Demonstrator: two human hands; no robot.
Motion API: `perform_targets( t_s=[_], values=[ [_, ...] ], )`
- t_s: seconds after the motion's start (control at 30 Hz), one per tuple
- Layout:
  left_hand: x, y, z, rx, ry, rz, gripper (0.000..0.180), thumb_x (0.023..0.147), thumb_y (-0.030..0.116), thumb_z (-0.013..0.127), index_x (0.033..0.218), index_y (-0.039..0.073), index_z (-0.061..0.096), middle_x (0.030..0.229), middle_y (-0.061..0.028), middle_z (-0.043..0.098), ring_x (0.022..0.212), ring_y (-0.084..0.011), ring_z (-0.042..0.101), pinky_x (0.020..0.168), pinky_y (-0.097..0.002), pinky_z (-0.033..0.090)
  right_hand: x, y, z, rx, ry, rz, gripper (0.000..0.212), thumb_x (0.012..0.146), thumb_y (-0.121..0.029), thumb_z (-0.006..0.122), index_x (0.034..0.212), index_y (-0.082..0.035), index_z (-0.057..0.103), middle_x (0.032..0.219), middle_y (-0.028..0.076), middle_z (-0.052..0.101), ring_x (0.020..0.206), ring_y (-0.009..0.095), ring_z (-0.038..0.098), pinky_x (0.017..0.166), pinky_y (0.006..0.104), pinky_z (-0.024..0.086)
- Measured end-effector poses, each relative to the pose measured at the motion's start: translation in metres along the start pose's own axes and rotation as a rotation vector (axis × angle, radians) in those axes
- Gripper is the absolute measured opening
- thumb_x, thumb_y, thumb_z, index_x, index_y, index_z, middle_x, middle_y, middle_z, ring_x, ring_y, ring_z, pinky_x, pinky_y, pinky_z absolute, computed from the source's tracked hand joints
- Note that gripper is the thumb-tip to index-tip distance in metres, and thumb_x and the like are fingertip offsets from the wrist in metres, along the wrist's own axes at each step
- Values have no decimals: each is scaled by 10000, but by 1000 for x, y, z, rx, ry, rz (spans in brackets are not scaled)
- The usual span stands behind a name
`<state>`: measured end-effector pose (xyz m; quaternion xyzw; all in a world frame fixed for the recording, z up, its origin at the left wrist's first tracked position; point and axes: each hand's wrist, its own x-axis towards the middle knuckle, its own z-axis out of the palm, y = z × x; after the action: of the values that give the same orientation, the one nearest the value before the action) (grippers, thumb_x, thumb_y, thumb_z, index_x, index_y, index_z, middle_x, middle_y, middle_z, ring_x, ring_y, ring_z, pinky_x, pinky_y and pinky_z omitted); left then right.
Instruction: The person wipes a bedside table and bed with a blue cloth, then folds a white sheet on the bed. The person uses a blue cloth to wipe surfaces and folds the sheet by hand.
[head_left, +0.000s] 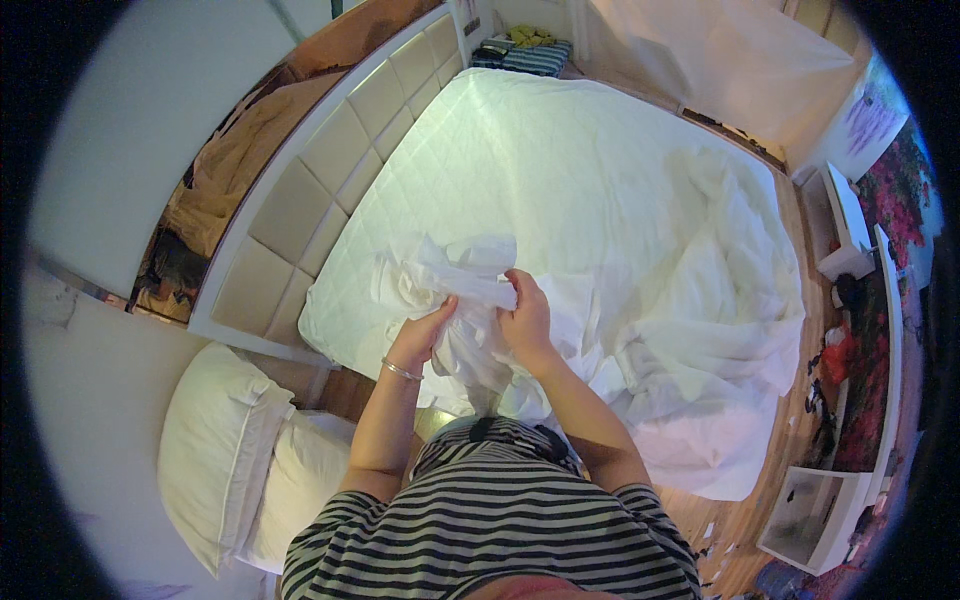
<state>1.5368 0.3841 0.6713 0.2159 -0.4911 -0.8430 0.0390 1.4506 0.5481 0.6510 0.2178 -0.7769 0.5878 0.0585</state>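
Both my hands hold a bunched white sheet [455,275] over the near corner of a bare quilted mattress [540,160]. My left hand [425,330] grips the cloth from below, a thin bracelet on its wrist. My right hand [525,315] pinches a fold of the same sheet beside it. The rest of the white sheet lies crumpled [700,330] across the mattress's right side and hangs over its edge.
A padded beige headboard [320,190] runs along the bed's left side. Two white pillows [230,450] are stacked by the wall at lower left. White shelving [830,500] and cluttered items stand on the wooden floor at right. Striped cloth [535,55] lies beyond the bed's far corner.
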Motion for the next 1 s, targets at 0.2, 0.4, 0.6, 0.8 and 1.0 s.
perform_targets(
  t_s=[0.2,0.4,0.6,0.8,1.0],
  values=[
    [-2,-2,-33,-72,8,136,438,863,194,631,1237,1,511,1151,-103,601,1050,-232,579,904,-373,478,-6,89,-38,-328,-8,221,279,718,-34,560,993,-45,604,932,186,632,882,372,604,747,434,480],
    [6,5,-31,-161,38,129,472,864,205,631,1258,-14,490,1203,-117,574,1087,-240,562,916,-371,473,35,89,-92,-141,176,240,393,715,18,509,1099,-17,585,953,204,648,905,361,616,767,389,478],
    [22,-30,5,212,-39,192,522,838,129,668,1297,4,453,1278,-116,517,1134,-239,525,935,-373,462,75,-69,-52,291,3,119,442,722,89,519,1148,-26,539,1045,105,617,1003,206,569,888,296,432],
    [44,-35,29,187,-147,338,500,849,117,658,1294,12,457,1280,-115,513,1139,-243,519,944,-376,460,70,-143,16,349,-330,-88,415,744,61,497,1148,-32,504,997,180,605,982,312,588,869,343,455],
    [46,-17,10,-30,3,274,479,859,106,649,1291,19,461,1282,-115,508,1145,-246,513,954,-379,457,49,-94,-3,229,-278,-269,424,777,-76,629,1170,-2,489,1141,179,540,1047,321,543,886,387,448]
  ],
)
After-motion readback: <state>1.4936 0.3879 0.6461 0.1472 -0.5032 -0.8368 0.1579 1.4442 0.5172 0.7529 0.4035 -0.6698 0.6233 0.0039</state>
